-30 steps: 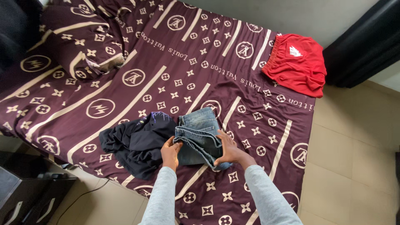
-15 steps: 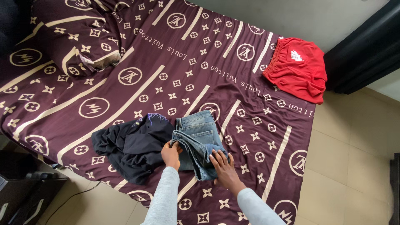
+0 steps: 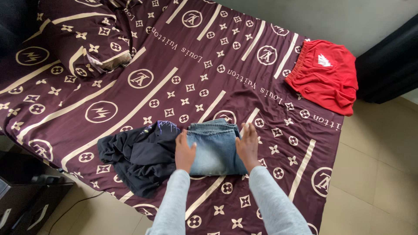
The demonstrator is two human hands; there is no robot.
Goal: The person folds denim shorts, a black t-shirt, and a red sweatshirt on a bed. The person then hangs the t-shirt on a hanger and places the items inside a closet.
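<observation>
Folded jeans (image 3: 215, 148) lie on the patterned bedspread (image 3: 143, 56), flanked by both flat, open hands: left hand (image 3: 185, 152) on their left edge, right hand (image 3: 248, 146) on their right. Dark garment (image 3: 135, 156) touches the jeans' left side.

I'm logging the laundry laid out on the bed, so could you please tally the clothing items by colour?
Blue: 1, the folded jeans, with the left hand and right hand flat along their sides.
Black: 1, the crumpled garment beside the jeans.
Red: 1, the shorts at the bed's far corner.
Total: 3
</observation>
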